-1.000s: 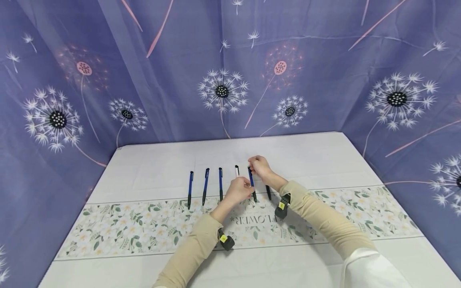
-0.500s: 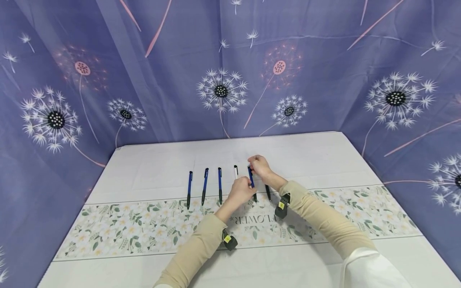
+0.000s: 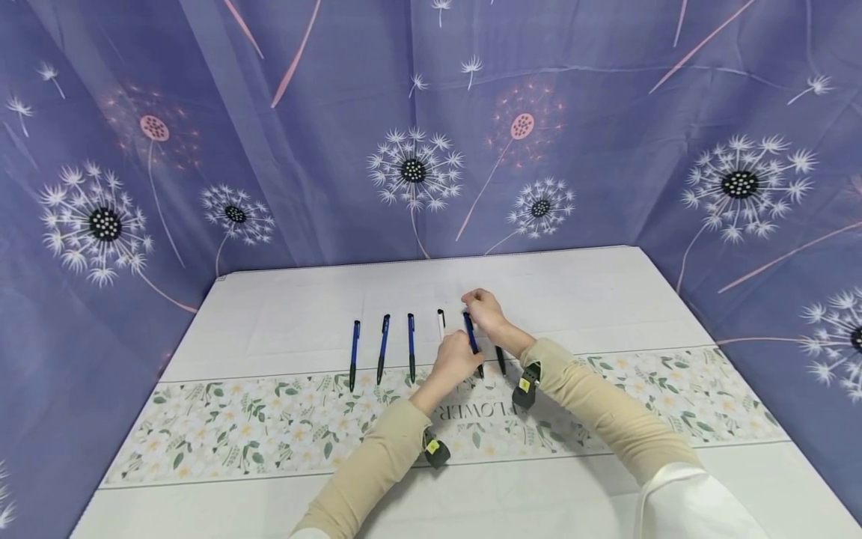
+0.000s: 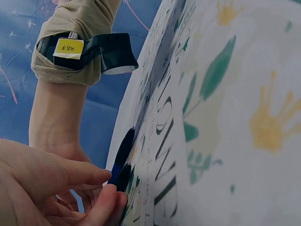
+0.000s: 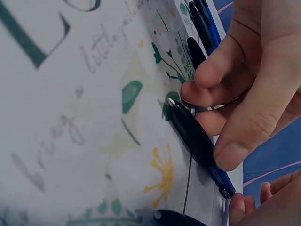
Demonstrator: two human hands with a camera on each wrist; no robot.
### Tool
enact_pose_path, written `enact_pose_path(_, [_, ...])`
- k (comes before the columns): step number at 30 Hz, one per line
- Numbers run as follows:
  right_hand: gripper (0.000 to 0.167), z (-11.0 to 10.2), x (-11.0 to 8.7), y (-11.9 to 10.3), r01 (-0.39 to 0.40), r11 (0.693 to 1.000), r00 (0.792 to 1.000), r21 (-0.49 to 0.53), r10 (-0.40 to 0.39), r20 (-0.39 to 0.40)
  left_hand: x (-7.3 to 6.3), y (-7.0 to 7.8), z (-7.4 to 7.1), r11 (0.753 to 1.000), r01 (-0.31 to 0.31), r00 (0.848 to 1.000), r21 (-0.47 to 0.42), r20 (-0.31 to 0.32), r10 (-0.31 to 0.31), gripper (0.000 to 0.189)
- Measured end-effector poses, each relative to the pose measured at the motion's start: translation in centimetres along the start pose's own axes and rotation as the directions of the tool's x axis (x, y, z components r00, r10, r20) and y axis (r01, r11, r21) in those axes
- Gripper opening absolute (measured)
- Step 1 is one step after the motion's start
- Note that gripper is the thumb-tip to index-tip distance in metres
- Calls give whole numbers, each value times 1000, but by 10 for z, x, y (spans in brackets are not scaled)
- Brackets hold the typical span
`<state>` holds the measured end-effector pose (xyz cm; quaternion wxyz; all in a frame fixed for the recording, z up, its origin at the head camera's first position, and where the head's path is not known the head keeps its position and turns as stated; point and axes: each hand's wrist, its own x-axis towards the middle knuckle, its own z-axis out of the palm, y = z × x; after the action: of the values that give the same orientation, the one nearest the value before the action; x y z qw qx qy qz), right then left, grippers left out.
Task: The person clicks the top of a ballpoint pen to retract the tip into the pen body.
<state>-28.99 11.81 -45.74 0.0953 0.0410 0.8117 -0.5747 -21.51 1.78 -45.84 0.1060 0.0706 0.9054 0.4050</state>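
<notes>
A blue pen [image 3: 470, 332] with a dark grip lies on the table between my hands. My left hand [image 3: 458, 359] pinches it near the tip end with thumb and fingertips. At the clicker end, my right hand [image 3: 486, 313] holds it between curled fingers. In the right wrist view the pen [image 5: 193, 134] shows its metal tip, with the left thumb [image 5: 233, 155] against its side and right fingertips at its far end. A white pen [image 3: 441, 320] is partly covered by the left hand. Under the right wrist, a black pen [image 3: 500, 361] is partly hidden.
Three more blue pens, a leftmost pen [image 3: 354, 356], a second pen [image 3: 383, 349] and a third pen [image 3: 411, 348], lie in a row. A floral band [image 3: 269, 419] crosses the white table [image 3: 303, 292]. Purple dandelion curtains [image 3: 323, 150] stand behind and beside it.
My left hand has shifted slightly right, and the tip end of the blue pen has swung a little right with it. The right hand stays almost in place at the clicker end.
</notes>
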Motion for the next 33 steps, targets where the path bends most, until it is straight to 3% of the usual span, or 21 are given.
enact_pose_path(10, [33,2,0,3,20,999,1000,-38,-19,22,1,4,7,995,23,999,99,-25,-20,49])
enact_pose_path(18, [34,2,1,3,22,999,999,-34,-21,34,1,5,8,996,57,998,74,-43,-54,40])
enact_pose_path(27, [35,3,-1,0,12,1000,999,-5,-12,32,2,1,6,999,50,996,16,-74,-49,16])
enact_pose_path(33, [35,3,0,-1,10,1000,1000,24,-10,25,2,-1,1,998,46,995,-48,-81,-50,30])
